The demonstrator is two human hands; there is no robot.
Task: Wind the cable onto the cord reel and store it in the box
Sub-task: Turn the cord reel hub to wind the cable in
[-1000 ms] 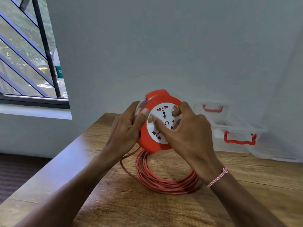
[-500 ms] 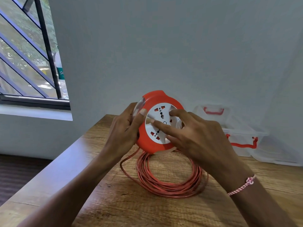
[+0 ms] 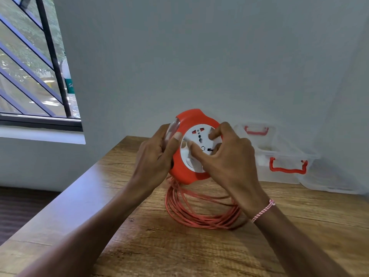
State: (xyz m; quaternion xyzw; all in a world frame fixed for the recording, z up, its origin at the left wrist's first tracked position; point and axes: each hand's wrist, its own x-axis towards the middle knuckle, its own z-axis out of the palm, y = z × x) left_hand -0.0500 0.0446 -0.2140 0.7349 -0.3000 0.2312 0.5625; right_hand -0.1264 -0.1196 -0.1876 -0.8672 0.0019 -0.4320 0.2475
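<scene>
An orange cord reel with a white socket face is held upright above the wooden table. My left hand grips its left rim, thumb on the front. My right hand lies over the white face, fingers and thumb pinching its centre. Orange cable hangs from the reel's underside and lies in several loose loops on the table below. A clear plastic box with red handles stands against the wall at the right.
The box's clear lid lies flat beside it at the far right. The table's left edge drops to a dark floor. A barred window is at the upper left.
The white face has turned under my right hand, whose fingers have curled back up onto it. The cable loops have shifted slightly; the reel stays in my left hand.
</scene>
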